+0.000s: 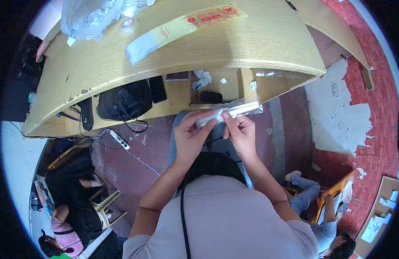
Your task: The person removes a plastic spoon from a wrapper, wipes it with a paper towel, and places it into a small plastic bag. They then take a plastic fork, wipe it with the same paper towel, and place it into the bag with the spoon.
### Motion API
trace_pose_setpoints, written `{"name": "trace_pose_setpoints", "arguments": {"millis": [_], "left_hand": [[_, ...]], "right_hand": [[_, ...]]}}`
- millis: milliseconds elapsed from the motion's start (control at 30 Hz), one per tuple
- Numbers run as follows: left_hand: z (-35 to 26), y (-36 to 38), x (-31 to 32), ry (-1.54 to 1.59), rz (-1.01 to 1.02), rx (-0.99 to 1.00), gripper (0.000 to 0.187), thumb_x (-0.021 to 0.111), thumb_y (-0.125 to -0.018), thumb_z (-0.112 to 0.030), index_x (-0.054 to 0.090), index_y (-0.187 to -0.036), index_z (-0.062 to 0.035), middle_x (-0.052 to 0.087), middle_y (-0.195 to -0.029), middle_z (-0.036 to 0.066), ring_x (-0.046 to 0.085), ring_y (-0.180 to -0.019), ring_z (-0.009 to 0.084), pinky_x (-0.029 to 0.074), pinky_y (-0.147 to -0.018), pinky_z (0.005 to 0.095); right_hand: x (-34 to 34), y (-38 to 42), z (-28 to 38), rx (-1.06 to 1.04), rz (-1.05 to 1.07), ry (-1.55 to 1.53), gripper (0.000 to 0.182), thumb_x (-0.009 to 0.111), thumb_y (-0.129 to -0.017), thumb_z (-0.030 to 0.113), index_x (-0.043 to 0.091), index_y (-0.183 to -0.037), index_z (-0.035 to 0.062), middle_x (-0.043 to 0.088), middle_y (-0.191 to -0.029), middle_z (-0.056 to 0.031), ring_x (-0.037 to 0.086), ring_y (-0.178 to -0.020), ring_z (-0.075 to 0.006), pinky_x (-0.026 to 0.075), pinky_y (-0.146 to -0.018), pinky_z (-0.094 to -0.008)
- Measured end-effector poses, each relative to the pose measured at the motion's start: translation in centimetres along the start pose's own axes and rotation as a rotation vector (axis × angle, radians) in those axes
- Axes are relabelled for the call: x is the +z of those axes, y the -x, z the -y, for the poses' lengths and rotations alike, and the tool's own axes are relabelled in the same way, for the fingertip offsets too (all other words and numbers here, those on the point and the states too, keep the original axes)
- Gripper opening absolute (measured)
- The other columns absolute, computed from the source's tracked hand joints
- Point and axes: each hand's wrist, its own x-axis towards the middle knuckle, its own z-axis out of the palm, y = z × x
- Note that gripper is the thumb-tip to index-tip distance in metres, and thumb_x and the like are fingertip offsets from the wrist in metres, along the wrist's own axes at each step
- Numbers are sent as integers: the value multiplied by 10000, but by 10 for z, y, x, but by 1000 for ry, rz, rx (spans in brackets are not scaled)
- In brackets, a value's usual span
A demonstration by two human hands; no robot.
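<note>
Both my hands hold a clear plastic sleeve (242, 107) with a long pale object inside, just below the desk's front edge. My left hand (190, 136) pinches the sleeve's left end between thumb and fingers. My right hand (240, 131) grips it near the middle, fingertips close to the left hand's. The sleeve's right end sticks out free toward the right. On the wooden desk (234, 41) above lies a long yellow and red printed package (182, 26) in a clear wrapper.
A crumpled clear plastic bag (89, 17) and a tape roll (128, 23) lie on the desk's far left. A black bag (124, 100), cables and a power strip (119, 139) sit under the desk. Other people sit at lower left (63, 224) and lower right (324, 220).
</note>
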Motion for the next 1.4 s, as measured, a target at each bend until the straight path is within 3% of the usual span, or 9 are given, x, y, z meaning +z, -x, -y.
{"name": "trace_pose_setpoints", "arguments": {"millis": [333, 500, 600, 700, 1100, 1233, 1400], "left_hand": [[-2, 0, 0, 55, 5, -62, 242, 698, -770, -7, 660, -1009, -3, 624, -1002, 91, 567, -925, 131, 436, -796, 242], [1, -2, -4, 31, 43, -35, 240, 697, -767, 6, 661, -1005, -1, 610, -998, 84, 568, -927, 134, 442, -784, 236], [-2, -2, -2, 22, 49, -49, 240, 695, -767, 10, 661, -1005, -3, 604, -1005, 85, 569, -925, 136, 446, -779, 234], [-3, -2, -3, -31, 77, -11, 243, 686, -767, 22, 660, -1007, -1, 601, -1009, 88, 573, -932, 142, 452, -793, 235], [1, -2, -3, -5, 125, 62, 257, 672, -758, 51, 660, -1009, -3, 605, -1041, 102, 581, -977, 171, 457, -837, 258], [-4, -1, -3, -17, 107, 8, 257, 674, -756, 52, 660, -1006, -2, 608, -1034, 103, 579, -980, 170, 455, -843, 264], [-2, -2, -4, -16, 87, 25, 256, 677, -756, 52, 658, -1006, 0, 599, -1033, 102, 575, -976, 165, 451, -839, 262]], "right_hand": [[-2, 1, -11, -85, 12, 43, 279, 579, -905, 176, 559, -664, 35, 575, -546, -54, 463, -409, -58, 337, -398, -187], [-5, -1, -3, 29, 44, -155, 203, 558, -908, 223, 570, -902, 21, 617, -661, -71, 512, -466, -91, 364, -435, -199], [-13, -7, -15, -9, 107, -115, 198, 597, -882, 214, 572, -945, 29, 624, -702, -60, 542, -530, -94, 399, -498, -212], [-4, -7, -5, 61, 52, -198, 162, 622, -862, 193, 588, -912, 42, 626, -742, -40, 560, -590, -94, 410, -556, -216], [5, -11, -6, 154, -74, -501, 121, 682, -782, 69, 611, -878, 92, 635, -814, 1, 561, -695, -63, 389, -577, -202], [1, -11, -7, 122, -36, -489, 129, 673, -794, 78, 607, -905, 85, 639, -841, -10, 579, -718, -80, 420, -589, -216], [-1, -8, 2, 234, 23, -574, 175, 642, -830, 150, 585, -969, 62, 630, -888, -40, 595, -772, -135, 470, -614, -271]]}}
